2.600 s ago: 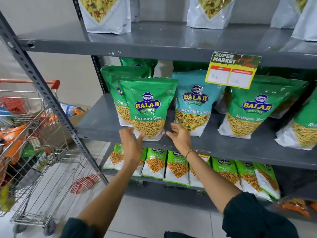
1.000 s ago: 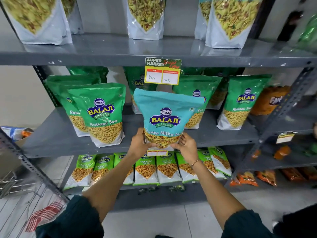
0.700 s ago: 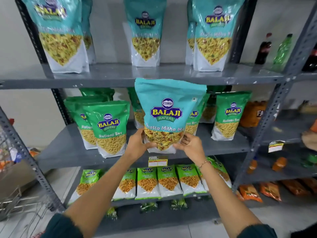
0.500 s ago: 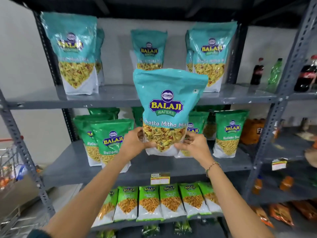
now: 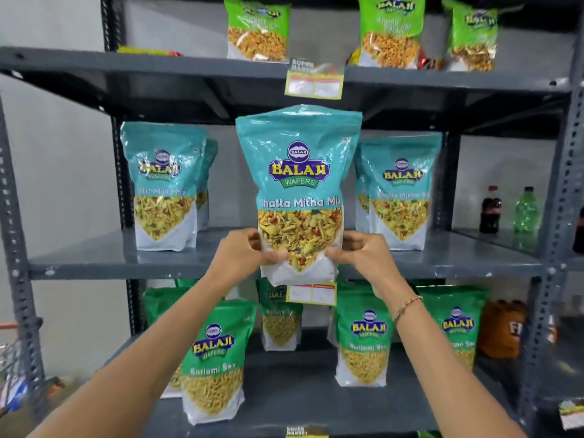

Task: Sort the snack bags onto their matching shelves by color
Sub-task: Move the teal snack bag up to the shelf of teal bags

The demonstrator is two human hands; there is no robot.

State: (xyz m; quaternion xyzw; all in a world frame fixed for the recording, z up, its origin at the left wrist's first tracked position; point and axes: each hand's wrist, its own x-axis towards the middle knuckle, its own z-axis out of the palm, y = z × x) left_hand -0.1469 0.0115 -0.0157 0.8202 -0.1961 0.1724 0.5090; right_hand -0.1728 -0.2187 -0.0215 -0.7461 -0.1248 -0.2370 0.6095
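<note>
Left hand [image 5: 240, 252]: fingers and thumb pinched on the lower left edge of a teal plastic snack pouch printed "Balaji Wafers Khatta Mitha Mix" [image 5: 299, 191]. Right hand [image 5: 363, 254], thin beaded bracelet [image 5: 407, 306] at the wrist: fingers clamped on the lower right edge of the same pouch. Pouch: upright, held in front of the grey metal middle shelf [image 5: 94, 263], its base overlapping that shelf's front lip and a yellow price tag [image 5: 311, 293]. On the middle shelf: matching teal pouches, one group to the left [image 5: 164, 188], one to the right [image 5: 399, 191]. Shelf below: dark green "Ratlami Sev" pouches [image 5: 215, 365], standing. Shelf above: light green pouches [image 5: 257, 28], a second price tag [image 5: 313, 80] on its lip. Far right: a dark cola bottle [image 5: 489, 210] beside a green bottle [image 5: 526, 210].
</note>
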